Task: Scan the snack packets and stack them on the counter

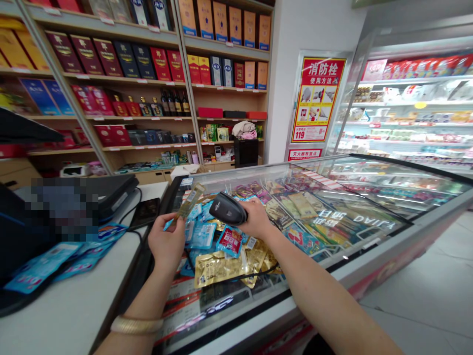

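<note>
My left hand (168, 241) pinches a narrow gold-brown packet (191, 199) with a white barcode label, held tilted above the freezer's glass top. My right hand (255, 217) is wrapped round a black barcode scanner (228, 209), whose head points left toward the packet without touching it. Beneath both hands, blue packets (202, 235), a red and blue packet (230, 240) and gold packets (214, 268) lie in a loose pile on the glass. The scanner's black cable (240, 277) loops across the gold packets.
A white counter (88, 296) at the left bears more blue packets (55, 261), a dark phone-like device (146, 212) and black equipment (114, 192). The glass-topped freezer (377, 241) stretches right. Shelves of boxes and bottles (173, 103) stand behind, with a lit display fridge (414, 108) at the right.
</note>
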`<state>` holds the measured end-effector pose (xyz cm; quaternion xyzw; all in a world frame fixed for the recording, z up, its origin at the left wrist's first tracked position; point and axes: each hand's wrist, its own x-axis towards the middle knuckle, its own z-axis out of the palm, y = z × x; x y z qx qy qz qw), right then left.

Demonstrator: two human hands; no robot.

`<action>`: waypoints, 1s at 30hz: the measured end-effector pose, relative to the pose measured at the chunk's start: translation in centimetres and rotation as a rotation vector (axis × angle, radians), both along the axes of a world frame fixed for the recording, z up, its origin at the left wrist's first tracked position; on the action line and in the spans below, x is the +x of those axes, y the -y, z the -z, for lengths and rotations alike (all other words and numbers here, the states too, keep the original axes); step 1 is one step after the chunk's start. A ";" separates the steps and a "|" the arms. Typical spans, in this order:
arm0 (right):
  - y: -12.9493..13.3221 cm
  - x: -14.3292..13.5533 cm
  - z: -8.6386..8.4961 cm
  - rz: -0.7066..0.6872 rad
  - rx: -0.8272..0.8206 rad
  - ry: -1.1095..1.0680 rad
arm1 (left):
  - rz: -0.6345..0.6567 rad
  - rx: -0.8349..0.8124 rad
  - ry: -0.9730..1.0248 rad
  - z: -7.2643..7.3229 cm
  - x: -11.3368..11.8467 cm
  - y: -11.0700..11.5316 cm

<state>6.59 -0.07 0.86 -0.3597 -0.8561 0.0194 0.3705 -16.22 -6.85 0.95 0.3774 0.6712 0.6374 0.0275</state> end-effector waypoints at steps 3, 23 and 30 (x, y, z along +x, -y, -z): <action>-0.1 0.1 0.1 0.015 0.007 -0.024 | 0.063 -0.014 -0.110 0.2 -0.4 0.0; -0.4 0.4 0.8 0.035 0.032 -0.061 | -0.017 -0.106 -0.437 -0.9 -4.7 1.9; -0.3 0.3 0.8 0.030 0.030 -0.070 | -0.382 -0.421 -0.310 -3.0 -14.7 7.2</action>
